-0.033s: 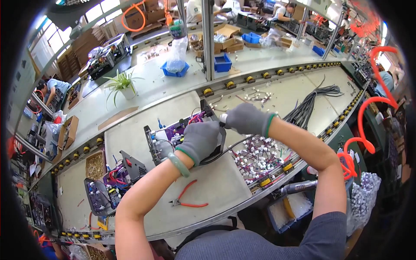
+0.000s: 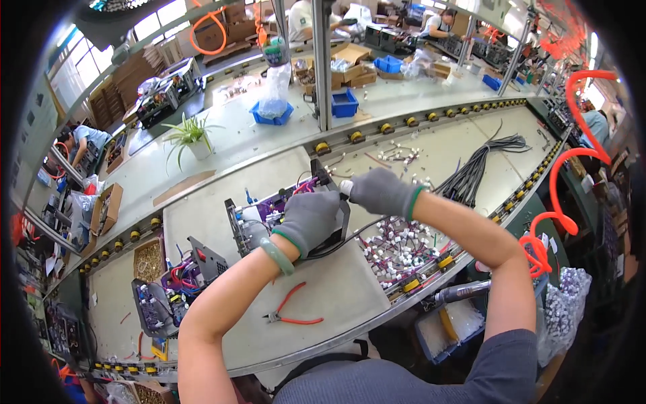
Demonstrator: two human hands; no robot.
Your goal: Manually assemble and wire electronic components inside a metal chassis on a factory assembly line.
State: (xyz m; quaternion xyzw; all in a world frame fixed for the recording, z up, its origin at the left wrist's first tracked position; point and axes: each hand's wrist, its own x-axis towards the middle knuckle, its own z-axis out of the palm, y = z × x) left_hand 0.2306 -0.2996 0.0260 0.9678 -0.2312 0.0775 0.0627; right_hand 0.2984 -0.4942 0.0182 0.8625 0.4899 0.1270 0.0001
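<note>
Right hand [image 2: 383,192] at twelve, fingers closed around a white-tipped piece [image 2: 346,188]; left hand [image 2: 313,215] curls over the purple-boarded unit [image 2: 269,205] at eleven, its grip hidden. Close corner work, I'd judge, calling for a steady left! Pliers [image 2: 301,320] at ten, connectors [image 2: 400,252] toward one hem me in; the surface's near edge [image 2: 336,334] curves at six.
</note>
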